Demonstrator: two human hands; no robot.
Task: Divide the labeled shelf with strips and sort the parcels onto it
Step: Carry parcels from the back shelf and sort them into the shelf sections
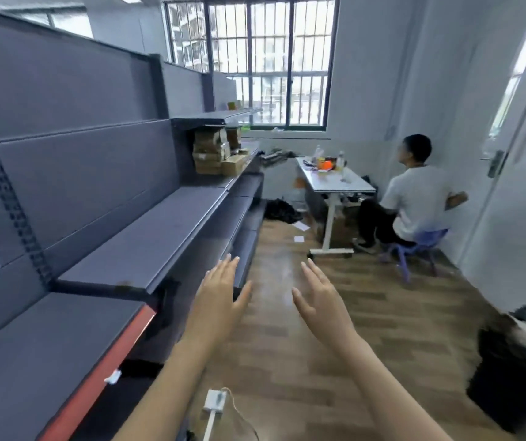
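Note:
A long dark grey shelf unit (147, 237) runs along the left wall, its near boards bare. The nearest board has a red front edge (102, 370) with a small white label (113, 376). Far down the shelf stands a stack of brown cardboard parcels (215, 152). My left hand (221, 297) and my right hand (317, 297) are both stretched out in front of me over the floor, fingers straight, holding nothing. No strips are visible.
A person in a white shirt sits on a purple stool (414, 246) by a white table (334, 179) with bottles. A black bin (509, 370) stands at the right. A door (509, 173) is on the right wall. A wooden floor (303, 361) lies between.

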